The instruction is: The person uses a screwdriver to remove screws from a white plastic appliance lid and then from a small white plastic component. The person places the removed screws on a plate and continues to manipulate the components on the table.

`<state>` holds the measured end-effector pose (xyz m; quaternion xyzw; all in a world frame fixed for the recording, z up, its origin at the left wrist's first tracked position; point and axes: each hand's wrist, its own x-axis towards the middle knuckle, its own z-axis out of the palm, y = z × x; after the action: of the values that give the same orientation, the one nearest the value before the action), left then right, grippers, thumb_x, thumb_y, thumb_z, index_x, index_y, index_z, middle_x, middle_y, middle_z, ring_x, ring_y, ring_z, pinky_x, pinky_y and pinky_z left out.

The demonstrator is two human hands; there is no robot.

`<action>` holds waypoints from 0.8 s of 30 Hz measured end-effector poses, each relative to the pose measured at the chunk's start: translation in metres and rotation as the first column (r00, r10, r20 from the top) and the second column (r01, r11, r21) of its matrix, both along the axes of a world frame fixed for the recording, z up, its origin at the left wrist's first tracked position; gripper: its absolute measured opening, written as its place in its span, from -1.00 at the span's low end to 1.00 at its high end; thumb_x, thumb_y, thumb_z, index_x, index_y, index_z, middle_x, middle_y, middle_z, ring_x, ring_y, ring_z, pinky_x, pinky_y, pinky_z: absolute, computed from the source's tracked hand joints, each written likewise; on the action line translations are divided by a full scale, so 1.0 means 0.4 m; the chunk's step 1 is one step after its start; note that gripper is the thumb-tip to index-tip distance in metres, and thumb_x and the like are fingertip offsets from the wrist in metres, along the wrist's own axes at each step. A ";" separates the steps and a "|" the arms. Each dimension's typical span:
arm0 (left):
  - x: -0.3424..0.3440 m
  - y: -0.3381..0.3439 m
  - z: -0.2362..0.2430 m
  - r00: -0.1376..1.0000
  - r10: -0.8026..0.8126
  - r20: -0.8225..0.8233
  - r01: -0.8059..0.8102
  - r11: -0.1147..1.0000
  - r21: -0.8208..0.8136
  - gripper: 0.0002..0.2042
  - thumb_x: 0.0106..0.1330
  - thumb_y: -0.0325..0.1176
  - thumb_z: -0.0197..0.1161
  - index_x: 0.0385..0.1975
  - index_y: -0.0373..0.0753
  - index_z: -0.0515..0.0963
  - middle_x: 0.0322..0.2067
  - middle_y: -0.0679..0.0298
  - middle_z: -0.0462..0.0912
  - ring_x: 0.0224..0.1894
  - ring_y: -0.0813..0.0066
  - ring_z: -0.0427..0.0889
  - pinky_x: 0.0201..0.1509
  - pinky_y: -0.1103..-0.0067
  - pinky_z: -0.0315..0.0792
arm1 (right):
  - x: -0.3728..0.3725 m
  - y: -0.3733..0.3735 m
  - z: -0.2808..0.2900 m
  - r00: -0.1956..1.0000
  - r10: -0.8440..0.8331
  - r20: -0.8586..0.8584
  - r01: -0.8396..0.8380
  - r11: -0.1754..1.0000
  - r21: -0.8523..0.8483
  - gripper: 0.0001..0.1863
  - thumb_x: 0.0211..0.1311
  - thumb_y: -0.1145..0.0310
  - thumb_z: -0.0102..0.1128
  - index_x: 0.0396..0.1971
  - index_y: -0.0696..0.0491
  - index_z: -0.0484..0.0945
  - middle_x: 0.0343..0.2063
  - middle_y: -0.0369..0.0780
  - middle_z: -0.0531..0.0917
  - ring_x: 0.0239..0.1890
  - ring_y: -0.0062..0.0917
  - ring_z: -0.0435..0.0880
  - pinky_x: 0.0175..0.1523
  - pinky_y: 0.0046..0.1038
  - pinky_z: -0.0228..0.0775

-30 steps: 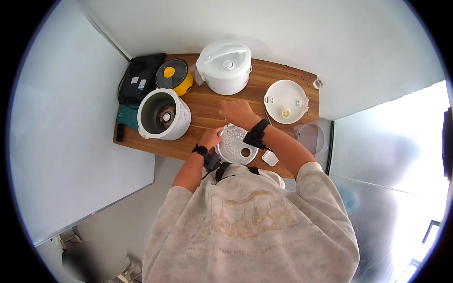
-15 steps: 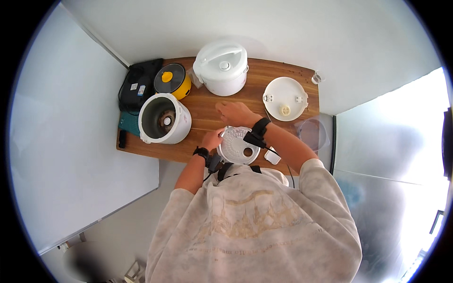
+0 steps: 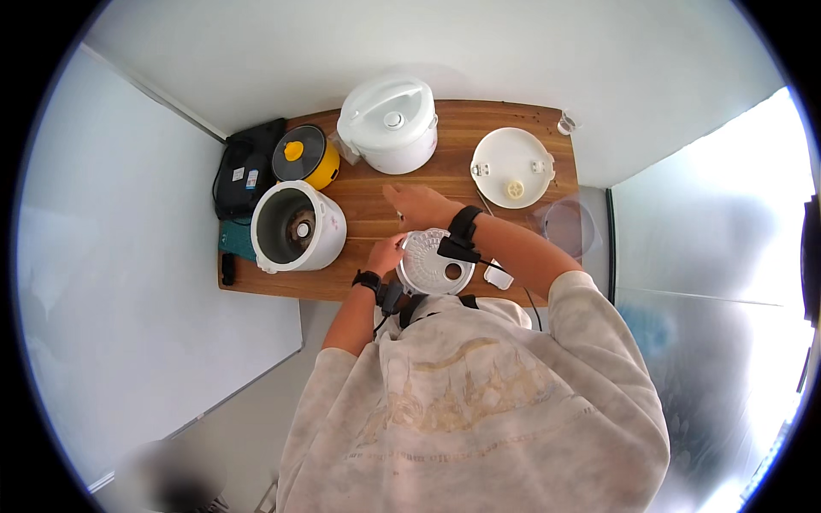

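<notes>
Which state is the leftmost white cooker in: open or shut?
Open: no lid covers the white cooker, and its grey interior shows.

A wood-grained worktop point(image 3: 462, 141) backs onto a plain white wall point(image 3: 479, 51); a pale panel point(image 3: 137, 256) flanks its left, grey floor point(image 3: 252, 419) shows below, and bright light glares through frosted glass point(image 3: 701, 248) rightward.

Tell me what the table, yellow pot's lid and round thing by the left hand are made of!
The table looks like wood or wood-look board, with streaky brown grain. The yellow pot's lid could be glass or plastic: dark and smooth. The round ridged part is shiny and pale, so maybe metal or glossy plastic.
</notes>
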<state>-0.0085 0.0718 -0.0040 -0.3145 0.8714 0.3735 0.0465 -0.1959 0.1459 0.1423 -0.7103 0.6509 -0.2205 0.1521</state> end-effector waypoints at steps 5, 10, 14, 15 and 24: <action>0.002 0.010 0.005 0.999 0.025 -0.021 -0.025 1.000 0.007 -0.62 0.21 -0.39 0.16 0.06 -0.03 0.57 -0.27 0.02 0.68 -0.22 0.05 0.67 -0.13 0.30 0.52 | 0.031 0.016 0.092 0.968 -0.251 -0.011 0.248 0.948 0.199 -0.61 0.14 0.22 0.19 -0.15 0.19 0.41 -0.39 -0.03 0.67 -0.29 -0.03 0.68 -0.22 -0.11 0.52; -0.009 -0.001 0.011 0.998 0.021 0.060 -0.024 0.998 0.060 -0.64 0.22 -0.38 0.16 0.05 -0.01 0.58 -0.26 0.02 0.68 -0.21 0.04 0.66 -0.13 0.29 0.52 | 0.004 -0.007 0.023 0.975 -0.222 -0.029 0.223 0.958 0.179 -0.57 0.20 0.13 0.13 -0.13 0.19 0.39 -0.45 -0.01 0.68 -0.29 -0.03 0.68 -0.22 -0.11 0.52; -0.010 -0.004 -0.003 0.996 0.053 0.065 -0.061 0.990 0.127 -0.65 0.22 -0.38 0.16 0.03 -0.04 0.59 -0.26 0.02 0.68 -0.21 0.03 0.65 -0.12 0.29 0.52 | -0.015 0.004 -0.004 0.993 -0.111 0.030 0.111 0.994 -0.014 -0.58 0.16 0.18 0.24 -0.12 0.18 0.44 -0.20 0.03 0.62 -0.14 -0.06 0.66 -0.16 -0.15 0.55; -0.012 -0.005 -0.003 0.996 0.050 0.073 -0.059 0.991 0.117 -0.65 0.22 -0.37 0.16 0.03 -0.04 0.59 -0.26 0.02 0.68 -0.21 0.03 0.65 -0.12 0.29 0.52 | -0.019 0.009 -0.019 0.993 -0.121 0.007 0.121 0.992 -0.045 -0.57 0.17 0.17 0.21 -0.12 0.18 0.42 -0.29 0.01 0.64 -0.21 -0.06 0.67 -0.19 -0.13 0.54; -0.016 -0.004 0.021 0.998 -0.047 0.031 0.048 0.999 -0.019 -0.64 0.22 -0.38 0.15 0.04 -0.11 0.58 -0.25 -0.04 0.66 -0.20 0.03 0.67 -0.11 0.33 0.52 | -0.032 0.014 -0.029 0.980 -0.142 -0.138 0.156 0.983 0.092 -0.52 0.12 0.24 0.24 -0.02 0.14 0.33 -0.42 -0.01 0.66 -0.33 -0.06 0.68 -0.25 -0.09 0.51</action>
<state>-0.0148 0.0701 0.0044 -0.2997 0.8815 0.3590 0.0655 -0.2085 0.1516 0.1307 -0.6636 0.7214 -0.1506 0.1284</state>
